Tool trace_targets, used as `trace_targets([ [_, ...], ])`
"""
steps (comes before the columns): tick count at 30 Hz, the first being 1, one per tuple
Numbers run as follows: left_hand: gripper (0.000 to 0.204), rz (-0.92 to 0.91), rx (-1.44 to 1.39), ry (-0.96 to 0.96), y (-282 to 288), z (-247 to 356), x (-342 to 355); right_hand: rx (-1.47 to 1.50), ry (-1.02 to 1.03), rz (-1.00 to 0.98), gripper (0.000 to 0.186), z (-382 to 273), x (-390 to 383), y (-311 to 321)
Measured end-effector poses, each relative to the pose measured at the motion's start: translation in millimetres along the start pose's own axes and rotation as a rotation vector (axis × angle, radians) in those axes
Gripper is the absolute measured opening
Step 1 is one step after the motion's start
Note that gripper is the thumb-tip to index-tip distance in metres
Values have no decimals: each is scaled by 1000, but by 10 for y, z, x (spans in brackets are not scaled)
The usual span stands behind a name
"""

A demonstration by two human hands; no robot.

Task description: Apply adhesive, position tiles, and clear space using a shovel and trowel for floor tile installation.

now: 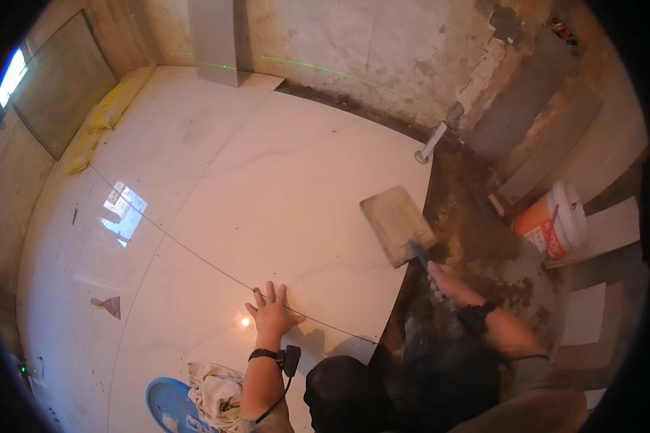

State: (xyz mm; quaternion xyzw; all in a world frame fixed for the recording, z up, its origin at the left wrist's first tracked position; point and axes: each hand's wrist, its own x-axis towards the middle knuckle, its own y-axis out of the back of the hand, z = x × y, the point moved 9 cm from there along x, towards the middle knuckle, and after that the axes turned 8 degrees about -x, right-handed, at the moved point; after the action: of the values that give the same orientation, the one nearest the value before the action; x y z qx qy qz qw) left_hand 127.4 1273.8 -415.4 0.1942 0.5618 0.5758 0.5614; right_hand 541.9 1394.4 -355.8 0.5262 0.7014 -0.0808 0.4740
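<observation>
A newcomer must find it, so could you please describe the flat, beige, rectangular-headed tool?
Find the large, glossy white tiled floor and follow its right edge beside dark, bare ground. There the person's right hand holds the flat, beige, rectangular-headed tool by its dark handle. Unlike the small, triangular-bladed scraper lying to the left, it is broad and held.
</observation>
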Motion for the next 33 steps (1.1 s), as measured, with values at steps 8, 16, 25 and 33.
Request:
trace_targets([
  [8, 106, 27, 38, -62, 60, 257, 285, 47, 217, 25, 46, -46, 1310, -72],
  [16, 116, 81, -370, 503, 372, 21, 1129, 323, 42, -261, 42, -262, 1619, -472],
  [25, 119, 83, -439, 1021, 591, 27, 1187, 391, 229, -22, 44, -1250, 2129, -269],
  [33, 122, 67, -387, 1066, 652, 4, 1105, 141, 252, -186, 47, -1961, 2323, -482],
])
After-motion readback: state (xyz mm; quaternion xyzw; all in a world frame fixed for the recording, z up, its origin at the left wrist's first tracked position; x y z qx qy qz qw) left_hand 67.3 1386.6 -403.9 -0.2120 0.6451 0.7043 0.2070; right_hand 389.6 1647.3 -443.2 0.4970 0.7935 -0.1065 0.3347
